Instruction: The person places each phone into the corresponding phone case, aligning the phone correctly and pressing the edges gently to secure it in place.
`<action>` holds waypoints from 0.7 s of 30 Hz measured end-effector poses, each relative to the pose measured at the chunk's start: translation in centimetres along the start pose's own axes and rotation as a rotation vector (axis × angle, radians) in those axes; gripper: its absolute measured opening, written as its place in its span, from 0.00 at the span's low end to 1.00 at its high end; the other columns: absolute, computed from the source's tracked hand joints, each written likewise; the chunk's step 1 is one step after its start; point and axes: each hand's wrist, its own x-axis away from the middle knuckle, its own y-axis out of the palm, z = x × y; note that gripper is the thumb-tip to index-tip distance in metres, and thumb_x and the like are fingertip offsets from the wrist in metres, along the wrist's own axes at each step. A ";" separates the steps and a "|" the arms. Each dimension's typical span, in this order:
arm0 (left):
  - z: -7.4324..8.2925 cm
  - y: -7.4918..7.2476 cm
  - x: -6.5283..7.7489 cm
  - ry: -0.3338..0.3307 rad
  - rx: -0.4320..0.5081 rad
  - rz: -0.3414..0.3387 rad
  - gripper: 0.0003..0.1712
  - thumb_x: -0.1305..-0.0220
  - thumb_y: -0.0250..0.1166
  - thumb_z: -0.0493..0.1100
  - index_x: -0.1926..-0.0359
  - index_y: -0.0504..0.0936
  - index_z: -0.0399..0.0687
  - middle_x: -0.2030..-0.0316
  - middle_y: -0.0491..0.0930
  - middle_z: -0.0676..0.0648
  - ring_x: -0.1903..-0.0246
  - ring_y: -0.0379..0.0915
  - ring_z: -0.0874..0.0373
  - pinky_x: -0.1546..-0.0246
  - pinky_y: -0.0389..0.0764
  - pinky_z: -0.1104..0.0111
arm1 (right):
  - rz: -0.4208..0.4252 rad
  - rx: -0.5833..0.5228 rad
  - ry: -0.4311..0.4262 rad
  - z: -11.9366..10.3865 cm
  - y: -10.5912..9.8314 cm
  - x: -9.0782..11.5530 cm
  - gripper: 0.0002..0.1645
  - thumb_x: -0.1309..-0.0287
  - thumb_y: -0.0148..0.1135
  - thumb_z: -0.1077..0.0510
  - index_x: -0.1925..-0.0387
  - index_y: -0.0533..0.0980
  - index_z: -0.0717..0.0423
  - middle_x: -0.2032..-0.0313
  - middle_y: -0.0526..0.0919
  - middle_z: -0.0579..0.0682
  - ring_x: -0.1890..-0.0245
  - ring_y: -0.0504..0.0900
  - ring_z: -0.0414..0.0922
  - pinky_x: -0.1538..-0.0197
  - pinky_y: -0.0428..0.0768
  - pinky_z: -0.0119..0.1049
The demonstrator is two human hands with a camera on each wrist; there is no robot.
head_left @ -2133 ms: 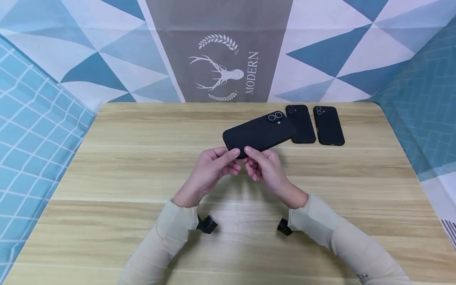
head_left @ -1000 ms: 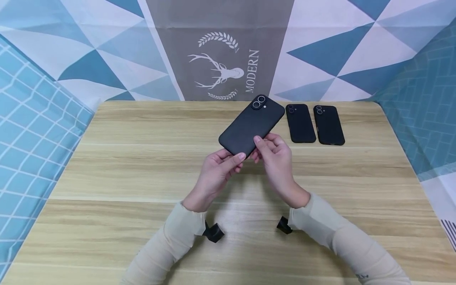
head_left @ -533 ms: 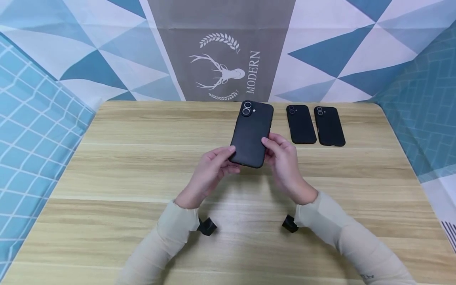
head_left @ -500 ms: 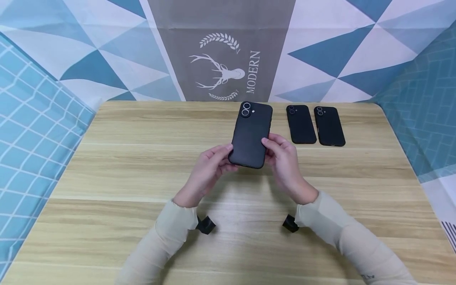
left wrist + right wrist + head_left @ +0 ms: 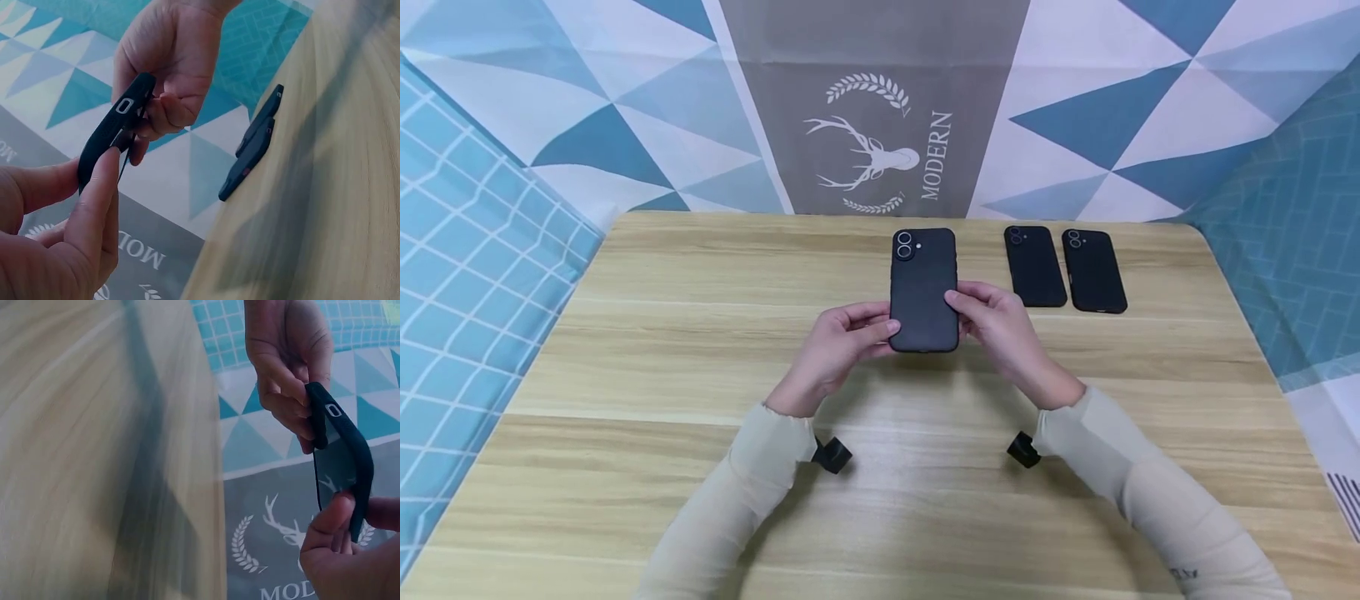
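Note:
A smartphone in a matte black case [image 5: 923, 292] is held up over the table, its camera end pointing away and its back facing up. My left hand [image 5: 848, 342] pinches its lower left edge, thumb on the back. On the right edge my right hand [image 5: 992, 321] grips it, thumb also on the back. The left wrist view shows the case's bottom end [image 5: 115, 122] with an oval port opening. In the right wrist view the glossy screen side [image 5: 336, 464] faces down toward the table.
Two more black phone-shaped pieces with camera rings, one [image 5: 1036, 267] beside the other [image 5: 1094, 272], lie side by side at the table's back right. A patterned cloth backdrop [image 5: 872, 50] rises behind the wooden table [image 5: 662, 350].
The phone has turned from a slanted pose, camera end to the right, to nearly straight away from me. My right hand has shifted to its right edge, my left to its left edge.

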 end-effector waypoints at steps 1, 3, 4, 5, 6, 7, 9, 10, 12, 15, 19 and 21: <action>-0.1 0.0 -0.2 -0.007 0.002 0.012 0.23 0.41 0.60 0.28 0.43 0.72 0.29 0.63 0.79 0.46 0.69 0.81 0.62 0.62 0.85 0.69 | 0.007 0.026 0.009 0.0 -0.1 -0.2 0.23 0.36 0.54 0.60 0.44 0.68 0.71 0.76 0.79 0.37 0.78 0.74 0.34 0.72 0.78 0.22; -0.3 0.0 -0.5 -0.018 0.001 0.028 0.23 0.41 0.60 0.28 0.43 0.72 0.29 0.63 0.78 0.46 0.69 0.80 0.63 0.63 0.85 0.69 | 0.019 0.063 0.023 0.2 -0.3 -0.5 0.23 0.37 0.54 0.60 0.43 0.69 0.70 0.76 0.79 0.36 0.78 0.75 0.34 0.70 0.79 0.22; -0.3 0.0 -0.7 -0.021 0.000 0.032 0.23 0.41 0.60 0.28 0.43 0.72 0.29 0.62 0.78 0.45 0.69 0.80 0.63 0.63 0.85 0.69 | 0.024 0.071 0.029 0.3 -0.4 -0.7 0.23 0.37 0.55 0.60 0.43 0.69 0.70 0.76 0.80 0.36 0.78 0.75 0.34 0.70 0.80 0.23; -0.4 0.0 -0.9 -0.025 -0.002 0.033 0.23 0.41 0.60 0.28 0.43 0.72 0.29 0.62 0.78 0.44 0.69 0.80 0.62 0.63 0.85 0.69 | 0.028 0.082 0.033 0.4 -0.5 -0.9 0.23 0.37 0.55 0.60 0.43 0.69 0.70 0.76 0.80 0.36 0.78 0.76 0.34 0.69 0.81 0.23; -0.5 -0.1 -1.1 -0.030 -0.007 0.033 0.23 0.41 0.60 0.28 0.43 0.72 0.29 0.61 0.78 0.44 0.69 0.80 0.62 0.63 0.85 0.69 | 0.030 0.096 0.033 0.4 -0.6 -1.0 0.23 0.37 0.55 0.60 0.44 0.70 0.69 0.75 0.80 0.36 0.78 0.76 0.34 0.69 0.81 0.23; -0.5 -0.1 -1.3 -0.034 -0.014 0.032 0.23 0.41 0.60 0.28 0.43 0.72 0.29 0.60 0.78 0.42 0.69 0.80 0.62 0.62 0.85 0.69 | 0.030 0.109 0.033 0.5 -0.7 -1.2 0.23 0.37 0.56 0.60 0.44 0.70 0.69 0.75 0.80 0.36 0.78 0.77 0.34 0.68 0.81 0.24; -0.6 -0.2 -1.7 -0.041 -0.037 0.027 0.23 0.40 0.61 0.28 0.43 0.72 0.29 0.56 0.78 0.39 0.68 0.81 0.62 0.61 0.85 0.68 | 0.027 0.139 0.035 0.7 -0.8 -1.5 0.24 0.38 0.56 0.59 0.44 0.70 0.69 0.73 0.80 0.38 0.77 0.77 0.34 0.68 0.82 0.24; -0.6 -0.3 -1.9 -0.044 -0.060 0.027 0.23 0.40 0.61 0.29 0.43 0.72 0.30 0.54 0.78 0.37 0.68 0.81 0.61 0.61 0.85 0.68 | 0.026 0.154 0.037 0.8 -0.8 -1.7 0.24 0.38 0.56 0.59 0.44 0.70 0.68 0.72 0.80 0.39 0.77 0.77 0.34 0.67 0.82 0.24; -0.7 -0.5 -2.3 -0.054 -0.104 0.027 0.22 0.40 0.61 0.30 0.44 0.73 0.30 0.52 0.78 0.35 0.68 0.82 0.61 0.60 0.85 0.68 | 0.029 0.183 0.042 1.0 -0.9 -2.1 0.24 0.38 0.57 0.58 0.44 0.71 0.67 0.70 0.80 0.42 0.76 0.77 0.34 0.67 0.82 0.25; -0.6 -0.6 -3.1 -0.071 -0.175 0.032 0.23 0.40 0.62 0.32 0.44 0.73 0.31 0.50 0.78 0.34 0.68 0.82 0.59 0.60 0.85 0.67 | 0.037 0.215 0.052 1.3 -0.9 -2.8 0.23 0.37 0.57 0.57 0.44 0.72 0.66 0.65 0.80 0.47 0.75 0.76 0.35 0.66 0.82 0.26; -0.5 -0.6 -4.3 -0.080 -0.241 0.042 0.23 0.40 0.63 0.33 0.44 0.74 0.31 0.51 0.79 0.34 0.69 0.83 0.58 0.59 0.85 0.65 | 0.053 0.249 0.071 1.7 -1.0 -3.8 0.22 0.36 0.55 0.57 0.44 0.72 0.65 0.62 0.80 0.52 0.75 0.76 0.35 0.67 0.81 0.25; -0.5 -0.7 -5.0 -0.077 -0.265 0.049 0.21 0.40 0.63 0.33 0.45 0.74 0.31 0.52 0.79 0.35 0.70 0.83 0.59 0.59 0.85 0.65 | 0.060 0.258 0.084 1.9 -1.0 -4.5 0.22 0.36 0.55 0.57 0.43 0.71 0.65 0.61 0.79 0.53 0.75 0.76 0.35 0.68 0.81 0.24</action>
